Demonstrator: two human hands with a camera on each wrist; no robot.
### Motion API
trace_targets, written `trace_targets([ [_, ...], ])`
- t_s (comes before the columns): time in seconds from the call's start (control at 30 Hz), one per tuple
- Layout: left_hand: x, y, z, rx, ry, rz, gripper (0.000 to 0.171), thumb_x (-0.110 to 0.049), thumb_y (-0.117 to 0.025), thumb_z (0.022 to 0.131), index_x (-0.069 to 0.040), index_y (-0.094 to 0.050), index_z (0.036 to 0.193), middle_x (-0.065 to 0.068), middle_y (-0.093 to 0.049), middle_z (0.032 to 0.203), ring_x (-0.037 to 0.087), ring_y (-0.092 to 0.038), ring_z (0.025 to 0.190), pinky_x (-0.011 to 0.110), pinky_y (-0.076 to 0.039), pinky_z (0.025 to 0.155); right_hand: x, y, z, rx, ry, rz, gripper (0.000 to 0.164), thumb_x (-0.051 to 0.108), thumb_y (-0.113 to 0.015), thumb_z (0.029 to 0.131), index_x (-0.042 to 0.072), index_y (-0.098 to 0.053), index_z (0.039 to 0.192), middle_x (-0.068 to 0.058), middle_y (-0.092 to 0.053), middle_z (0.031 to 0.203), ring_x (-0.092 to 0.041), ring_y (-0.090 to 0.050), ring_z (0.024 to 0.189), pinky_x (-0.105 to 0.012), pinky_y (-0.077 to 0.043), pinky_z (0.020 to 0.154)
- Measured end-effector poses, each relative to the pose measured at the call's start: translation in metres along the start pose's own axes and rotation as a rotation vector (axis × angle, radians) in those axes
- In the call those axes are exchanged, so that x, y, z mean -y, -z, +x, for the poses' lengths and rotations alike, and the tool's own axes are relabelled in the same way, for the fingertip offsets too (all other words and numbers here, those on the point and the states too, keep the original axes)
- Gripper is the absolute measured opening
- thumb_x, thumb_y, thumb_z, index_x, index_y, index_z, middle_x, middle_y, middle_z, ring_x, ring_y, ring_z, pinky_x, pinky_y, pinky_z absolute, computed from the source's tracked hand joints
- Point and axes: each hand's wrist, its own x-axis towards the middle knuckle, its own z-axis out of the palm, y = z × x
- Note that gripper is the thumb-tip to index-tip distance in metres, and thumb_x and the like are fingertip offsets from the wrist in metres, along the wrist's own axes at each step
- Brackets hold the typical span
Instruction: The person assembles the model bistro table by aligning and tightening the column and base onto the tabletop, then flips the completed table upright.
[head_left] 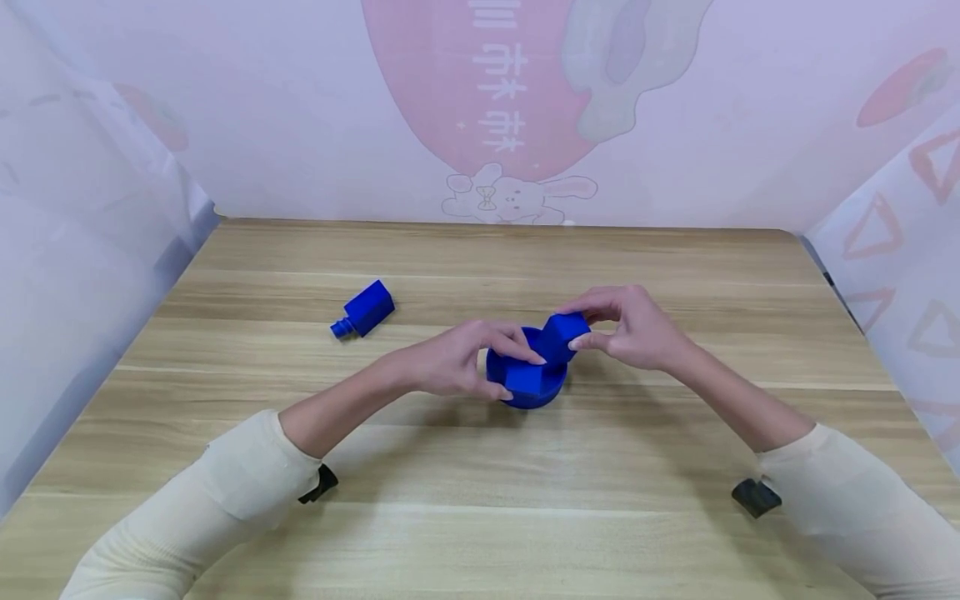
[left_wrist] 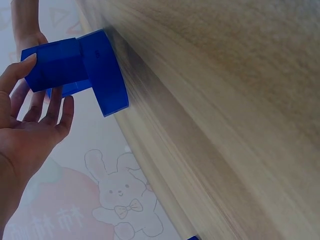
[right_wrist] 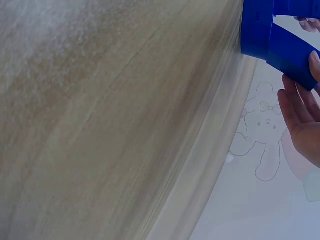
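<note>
A round blue dish [head_left: 555, 388] stands on the table, with two blue angular blocks rising out of it. My left hand [head_left: 457, 360] pinches the near block [head_left: 523, 377] between thumb and fingers; in the left wrist view this block [left_wrist: 57, 65] stands straight out of the dish [left_wrist: 106, 75]. With thumb and fingertips, my right hand [head_left: 633, 325] holds the other block [head_left: 564, 337], which leans to the right over the rim. The right wrist view shows that block [right_wrist: 295, 62] tilted in the dish [right_wrist: 257, 30]. The blocks' lower ends are hidden inside the dish.
A third blue piece [head_left: 369, 308], an angular block with a threaded neck, lies on its side on the wooden table [head_left: 480, 533], left of and beyond the dish. A printed white wall [head_left: 300, 125] closes off the table's back edge.
</note>
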Motion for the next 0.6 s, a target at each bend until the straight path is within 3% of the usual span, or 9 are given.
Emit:
trace_targets([
  [0.37,0.0002,0.0009,0.0006,-0.008,-0.004,0.046,0.045,-0.005,-0.082,0.085,-0.001,-0.071,0.129,0.015,-0.067,0.130,0.032,-0.057,0.128,0.045,-0.048,0.109,0.0020,0.0032,0.0010,0.027,0.026,0.014,0.034,-0.004,-0.082,0.085,-0.004,-0.075,0.119,-0.019,-0.075,0.115,-0.032,-0.073,0.100,-0.045,-0.059,0.092],
  [0.6,-0.0016,0.0031,-0.0041,-0.009,0.046,0.070,0.057,-0.008,-0.086,0.084,-0.001,-0.065,0.136,0.015,-0.063,0.139,0.029,-0.057,0.129,0.044,-0.050,0.106,0.0012,0.0097,0.0024,0.087,0.086,-0.031,0.041,-0.002,-0.082,0.085,-0.005,-0.071,0.125,-0.020,-0.072,0.123,-0.035,-0.070,0.111,-0.050,-0.058,0.093],
])
